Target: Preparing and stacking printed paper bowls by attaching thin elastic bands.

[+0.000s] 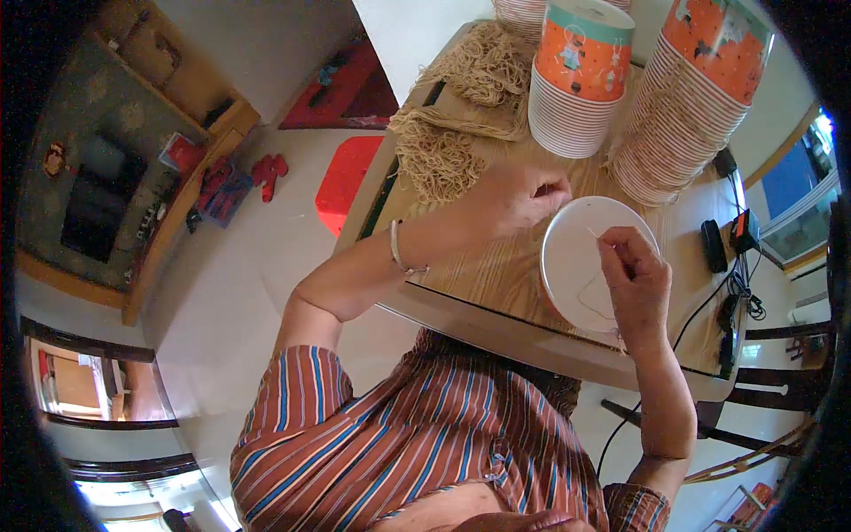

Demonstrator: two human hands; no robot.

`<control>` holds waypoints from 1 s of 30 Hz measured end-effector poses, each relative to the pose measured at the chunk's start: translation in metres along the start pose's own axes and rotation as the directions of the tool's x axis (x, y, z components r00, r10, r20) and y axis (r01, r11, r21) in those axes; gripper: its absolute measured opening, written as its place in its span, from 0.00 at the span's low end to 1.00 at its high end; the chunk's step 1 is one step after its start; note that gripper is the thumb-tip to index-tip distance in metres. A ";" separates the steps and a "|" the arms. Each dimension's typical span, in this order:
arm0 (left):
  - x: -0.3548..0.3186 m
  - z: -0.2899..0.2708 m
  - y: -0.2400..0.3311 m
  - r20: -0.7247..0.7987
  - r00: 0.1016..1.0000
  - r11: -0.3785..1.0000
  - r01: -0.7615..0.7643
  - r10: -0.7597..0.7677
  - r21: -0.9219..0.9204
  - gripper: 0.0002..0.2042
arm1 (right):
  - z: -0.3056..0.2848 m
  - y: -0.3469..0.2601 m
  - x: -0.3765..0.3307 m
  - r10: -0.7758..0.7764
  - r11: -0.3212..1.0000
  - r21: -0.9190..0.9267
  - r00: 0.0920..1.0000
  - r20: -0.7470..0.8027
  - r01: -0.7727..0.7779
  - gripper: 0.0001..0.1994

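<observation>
A white-lined paper bucket [576, 244] lies at the near right of the wood-topped table, its round white face toward me. Over it, my right hand [636, 282] is closed in a pinch on a thin length of string [585, 288], which trails across the white surface. A short pale end sticks out past those fingertips. At the bucket's left rim my left hand [523, 199] has its fingers closed together; they are partly blurred, and what they hold is hidden. A bracelet circles the left wrist. Behind that hand lies a loose heap of tan string [434, 160].
More tan string [483, 66] is piled at the back left. Tall stacks of orange-and-green paper buckets [578, 97] [687, 115] stand at the back. Black adapters and cables [740, 239] lie along the right edge. A red stool [344, 182] stands left of the table [479, 275].
</observation>
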State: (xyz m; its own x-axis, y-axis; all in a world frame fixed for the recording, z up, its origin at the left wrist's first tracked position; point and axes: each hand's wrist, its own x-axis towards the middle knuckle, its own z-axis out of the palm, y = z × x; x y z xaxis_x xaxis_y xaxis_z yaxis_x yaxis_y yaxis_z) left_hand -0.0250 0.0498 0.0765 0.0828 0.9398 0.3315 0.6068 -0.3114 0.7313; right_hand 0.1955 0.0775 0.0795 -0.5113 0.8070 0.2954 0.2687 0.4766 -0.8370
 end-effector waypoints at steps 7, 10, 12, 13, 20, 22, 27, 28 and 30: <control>0.014 0.028 -0.023 -0.052 0.999 0.999 0.001 -0.003 -0.035 0.10 | -0.008 -0.015 0.010 0.378 0.888 0.243 0.921 0.098 -0.390 0.02; 0.010 0.024 -0.010 0.176 0.940 0.924 0.325 -0.293 -0.203 0.12 | -0.013 -0.018 0.011 0.427 0.839 0.304 0.892 0.146 -0.452 0.02; 0.004 0.021 0.001 0.258 0.894 0.855 0.432 -0.366 -0.286 0.14 | -0.017 -0.016 0.010 0.434 0.820 0.339 0.887 0.159 -0.462 0.02; -0.001 0.021 0.004 0.343 0.836 0.766 0.537 -0.428 -0.354 0.17 | -0.018 -0.016 0.009 0.439 0.799 0.373 0.881 0.177 -0.472 0.03; -0.031 0.034 0.002 0.322 0.869 0.685 0.494 -0.376 -0.535 0.24 | -0.021 -0.002 0.013 0.450 0.732 0.400 0.832 0.324 -0.552 0.05; -0.034 0.035 0.003 0.385 0.840 0.602 0.542 -0.382 -0.586 0.26 | -0.021 0.002 0.016 0.484 0.673 0.400 0.780 0.398 -0.622 0.06; -0.038 0.034 0.008 0.410 0.825 0.552 0.564 -0.388 -0.614 0.26 | -0.017 0.007 0.019 0.504 0.626 0.384 0.728 0.465 -0.678 0.06; -0.039 0.033 0.011 0.408 0.822 0.531 0.569 -0.398 -0.628 0.26 | -0.016 0.009 0.020 0.508 0.612 0.372 0.707 0.491 -0.698 0.06; -0.040 0.035 0.008 0.396 0.832 0.530 0.553 -0.388 -0.642 0.26 | -0.016 0.012 0.022 0.508 0.598 0.377 0.698 0.504 -0.707 0.06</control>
State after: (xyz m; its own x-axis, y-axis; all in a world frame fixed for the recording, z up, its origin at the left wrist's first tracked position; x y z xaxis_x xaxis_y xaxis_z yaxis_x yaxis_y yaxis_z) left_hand 0.0046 0.0146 0.0479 0.1463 0.9586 -0.2442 -0.1402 0.2645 0.9541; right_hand 0.2006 0.1060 0.0835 -0.6324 0.6298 -0.4510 0.2147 -0.4170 -0.8832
